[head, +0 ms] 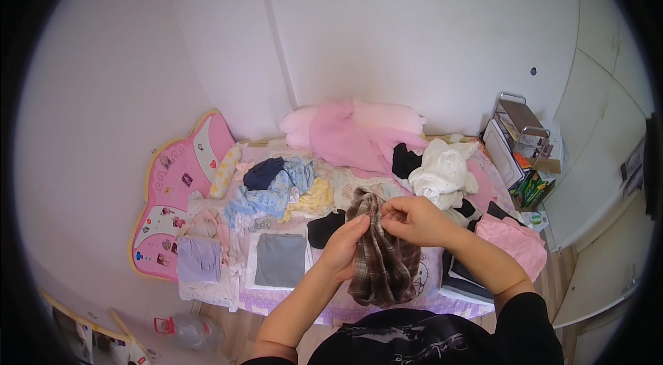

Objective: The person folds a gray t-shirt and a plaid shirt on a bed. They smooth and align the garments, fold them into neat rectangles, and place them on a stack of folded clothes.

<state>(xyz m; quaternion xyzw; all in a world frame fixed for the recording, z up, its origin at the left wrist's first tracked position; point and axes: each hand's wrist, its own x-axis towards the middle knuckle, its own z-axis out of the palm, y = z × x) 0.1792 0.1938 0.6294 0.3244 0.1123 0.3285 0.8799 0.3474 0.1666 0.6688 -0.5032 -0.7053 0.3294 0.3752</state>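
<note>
A brown plaid garment (386, 272) hangs bunched in front of me, over the near side of the bed. My left hand (344, 246) grips its left edge, thumb on top. My right hand (412, 220) pinches the cloth near the upper right with bent fingertips. Just left of the garment lies a black cloth (323, 227). Further left, a folded grey garment (281, 260) rests on a white one. Behind the right hand sits a heap of white clothing (443, 173). Under the right forearm, a stack of dark folded clothes (463, 277) is partly hidden.
Blue floral clothing (261, 196) and a yellow piece (313, 199) lie in the middle left. A folded lavender garment (199, 260) is near the pink headboard (171, 183). A pink blanket (352, 142) covers the back. Right are pink clothing (510, 240) and a metal rack (520, 119); a plastic bottle (194, 333) stands below.
</note>
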